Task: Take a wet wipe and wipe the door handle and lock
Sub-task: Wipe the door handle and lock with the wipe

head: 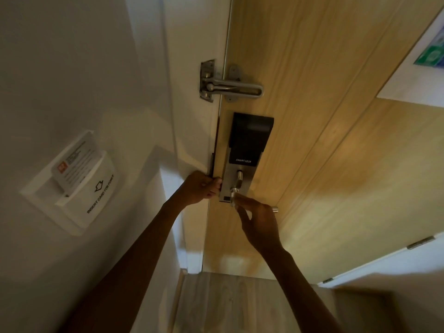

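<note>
1. Up close, both bare arms are reaching toward the wooden door (312,116); the smart lock (245,145) is sitting on it near the latch edge, black above and marked "SMART LOCK", with a silver plate below.
2. The left hand (200,188) is resting at the door edge, its fingers (216,182) curling closed against the left side of the silver plate.
3. The right hand (258,222) is covering the door handle (275,208), whose metal end is poking out to the right; its fingers are lying loosely spread over the handle, and whether they are gripping it I cannot tell.
4. A wet wipe is not showing clearly; something pale is glinting at the right fingertips, too small to identify.
5. A swing-bar door guard (230,85) is spanning door and frame above the lock; a key card holder (84,186) is holding a card on the left wall.
</note>
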Motion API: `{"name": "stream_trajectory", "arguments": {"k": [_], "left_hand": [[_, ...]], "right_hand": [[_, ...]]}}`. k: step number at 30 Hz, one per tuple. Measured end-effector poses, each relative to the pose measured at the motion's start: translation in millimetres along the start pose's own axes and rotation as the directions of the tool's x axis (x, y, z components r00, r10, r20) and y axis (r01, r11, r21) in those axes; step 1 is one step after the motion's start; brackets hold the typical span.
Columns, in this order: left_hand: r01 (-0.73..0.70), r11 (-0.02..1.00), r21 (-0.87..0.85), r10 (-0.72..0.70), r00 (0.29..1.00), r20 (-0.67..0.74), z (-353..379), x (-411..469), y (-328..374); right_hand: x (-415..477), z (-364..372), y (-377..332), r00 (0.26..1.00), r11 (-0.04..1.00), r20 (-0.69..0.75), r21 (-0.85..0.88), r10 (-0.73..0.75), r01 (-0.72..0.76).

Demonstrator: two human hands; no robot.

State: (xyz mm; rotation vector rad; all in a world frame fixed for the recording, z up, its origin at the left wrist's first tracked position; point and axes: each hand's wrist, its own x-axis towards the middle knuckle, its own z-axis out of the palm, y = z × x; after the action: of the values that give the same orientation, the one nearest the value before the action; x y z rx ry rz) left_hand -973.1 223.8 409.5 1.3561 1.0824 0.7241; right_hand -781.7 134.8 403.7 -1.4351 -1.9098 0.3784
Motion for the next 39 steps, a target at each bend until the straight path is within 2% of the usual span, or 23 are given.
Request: {"name": "stream_trajectory", "arguments": {"k": [5, 8, 11, 13, 15, 21, 24, 29, 30, 32, 34, 36, 39], "left_hand": [[0.069, 0.995, -0.076, -0.063, 0.995, 0.079, -8, 0, 4], [0.133, 0.966, -0.223, -0.101, 0.983, 0.153, -14, 1, 4], [0.15, 0.951, -0.272, -0.118, 0.985, 0.128, -14, -2, 6], [0.117, 0.976, -0.183, -0.112, 0.993, 0.037, -10, -4, 6], [0.034, 0.995, -0.097, -0.041, 0.996, -0.076, -6, -6, 4], [-0.011, 0.999, -0.036, 0.005, 0.987, -0.159, -5, -1, -4], [-0.017, 0.999, -0.03, 0.012, 0.987, -0.158, -5, -1, -4], [-0.018, 0.998, -0.068, 0.008, 0.987, -0.159, -4, -1, -4], [-0.022, 0.997, -0.079, 0.009, 0.987, -0.158, -3, -1, -4], [-0.029, 0.992, -0.119, 0.012, 0.99, -0.141, -4, 1, -8], [-0.029, 0.989, -0.145, 0.008, 0.99, -0.14, -3, 4, -11], [-0.022, 0.992, -0.123, 0.0, 0.984, -0.178, -3, 7, -16], [-0.028, 1.0, -0.015, 0.023, 0.973, -0.231, -3, 9, -20]], "right_hand": [[12, 16, -4, 0.985, 0.951, 0.009, -0.26, -0.17, 0.166], [23, 20, -1, 0.965, 0.87, 0.116, -0.418, -0.234, 0.261], [25, 16, 4, 0.93, 0.788, 0.211, -0.495, -0.301, 0.368], [22, 8, 8, 0.887, 0.724, 0.282, -0.513, -0.366, 0.462], [19, 0, 13, 0.85, 0.684, 0.323, -0.505, -0.417, 0.527], [30, 13, 5, 0.918, 0.759, 0.267, -0.518, -0.294, 0.394], [32, 13, 6, 0.913, 0.753, 0.289, -0.519, -0.289, 0.403], [25, -5, 23, 0.773, 0.606, 0.451, -0.483, -0.446, 0.632], [22, -10, 29, 0.769, 0.609, 0.461, -0.475, -0.444, 0.636], [17, -21, 37, 0.833, 0.692, 0.377, -0.469, -0.404, 0.548], [10, -29, 41, 0.905, 0.786, 0.198, -0.45, -0.375, 0.424], [0, -33, 44, 0.93, 0.841, 0.061, -0.408, -0.362, 0.354], [-12, -37, 54, 0.961, 0.897, -0.034, -0.37, -0.274, 0.243]]}}
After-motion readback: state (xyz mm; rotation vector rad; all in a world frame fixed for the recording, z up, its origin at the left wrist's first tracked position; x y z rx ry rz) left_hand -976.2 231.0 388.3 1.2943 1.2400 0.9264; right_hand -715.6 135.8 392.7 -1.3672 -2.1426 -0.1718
